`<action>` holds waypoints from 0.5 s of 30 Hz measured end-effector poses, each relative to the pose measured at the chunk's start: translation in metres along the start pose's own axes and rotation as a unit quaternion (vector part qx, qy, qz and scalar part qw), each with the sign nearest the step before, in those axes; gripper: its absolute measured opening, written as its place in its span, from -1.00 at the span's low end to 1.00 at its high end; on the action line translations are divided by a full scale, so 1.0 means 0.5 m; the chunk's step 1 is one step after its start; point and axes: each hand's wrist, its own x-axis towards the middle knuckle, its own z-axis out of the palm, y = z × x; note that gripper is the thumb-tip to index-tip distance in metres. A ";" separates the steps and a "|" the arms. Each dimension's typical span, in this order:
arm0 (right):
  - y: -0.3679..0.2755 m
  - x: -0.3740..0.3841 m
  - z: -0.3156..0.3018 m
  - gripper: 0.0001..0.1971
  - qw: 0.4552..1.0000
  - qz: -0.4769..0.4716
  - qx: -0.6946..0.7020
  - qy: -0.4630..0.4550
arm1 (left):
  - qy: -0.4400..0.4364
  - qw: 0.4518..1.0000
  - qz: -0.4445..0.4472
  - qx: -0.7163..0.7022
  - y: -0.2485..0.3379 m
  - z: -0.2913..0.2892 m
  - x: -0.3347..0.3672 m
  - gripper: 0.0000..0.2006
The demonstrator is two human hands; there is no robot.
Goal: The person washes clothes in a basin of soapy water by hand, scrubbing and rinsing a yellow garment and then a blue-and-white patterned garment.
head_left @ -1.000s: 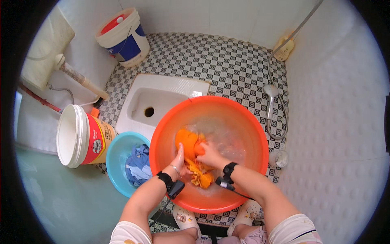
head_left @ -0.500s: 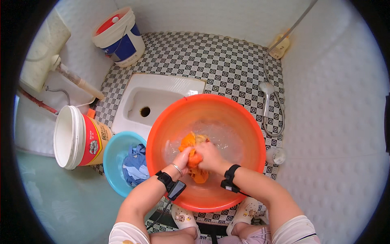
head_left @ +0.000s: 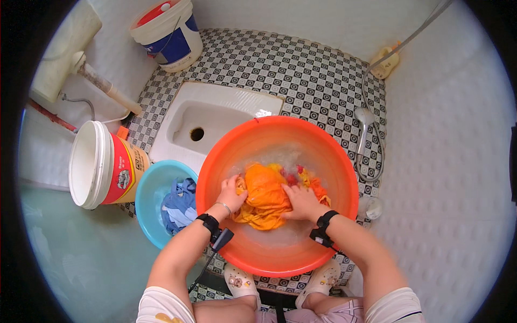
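Note:
A wet orange garment (head_left: 265, 188) lies spread and puffed up in a large orange basin (head_left: 280, 264) with cloudy water in the bottom. At the garment's left edge, my left hand (head_left: 231, 196) has its fingers curled over a bunched fold. My right hand (head_left: 301, 203) grips the opposite edge, thumb toward me and fingers on the far side. Beyond that hand, a red, yellow and orange patterned part of cloth (head_left: 314, 185) sticks out; whether it belongs to the same garment I cannot tell. Both wrists wear black straps with small devices.
Left of the basin stands a light-blue basin (head_left: 144, 207) with blue clothes (head_left: 180, 204) in it. A white-rimmed bucket (head_left: 107, 167) is behind that. Farther off are a squat toilet (head_left: 215, 97) and another bucket (head_left: 172, 46). A shower head (head_left: 364, 116) with its hose lies on the right.
The orange garment was bunched between my close hands; now it is spread out. My hands have moved apart to its two sides. The whole view has shifted slightly.

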 end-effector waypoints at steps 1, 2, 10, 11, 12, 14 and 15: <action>0.003 0.003 0.009 0.06 0.996 0.000 0.087 -0.011 | 0.001 1.000 0.001 -0.005 -0.005 0.008 0.008 -0.34; 0.009 0.007 0.030 0.04 0.987 0.043 0.152 -0.023 | -0.065 0.993 -0.080 -0.053 -0.010 0.017 0.014 -0.26; -0.007 0.015 0.036 -0.47 0.993 0.045 0.031 -0.104 | -0.404 0.897 -0.155 -0.086 -0.025 0.102 -0.033 -0.38; 0.015 0.013 0.052 -0.47 0.993 0.049 0.027 -0.102 | -0.405 0.898 -0.149 -0.088 -0.012 0.112 -0.037 -0.38; 0.018 0.006 0.052 -0.56 0.996 -0.010 0.084 0.029 | -0.297 0.953 -0.052 0.041 0.029 0.089 -0.060 -0.45; 0.043 0.017 0.030 -0.66 0.945 -0.086 0.261 0.175 | -0.104 0.984 0.116 0.092 0.004 0.102 -0.046 -0.53; 0.012 0.012 -0.025 -0.69 0.927 0.002 0.360 0.105 | -0.095 0.988 0.113 0.042 -0.025 0.076 -0.033 -0.57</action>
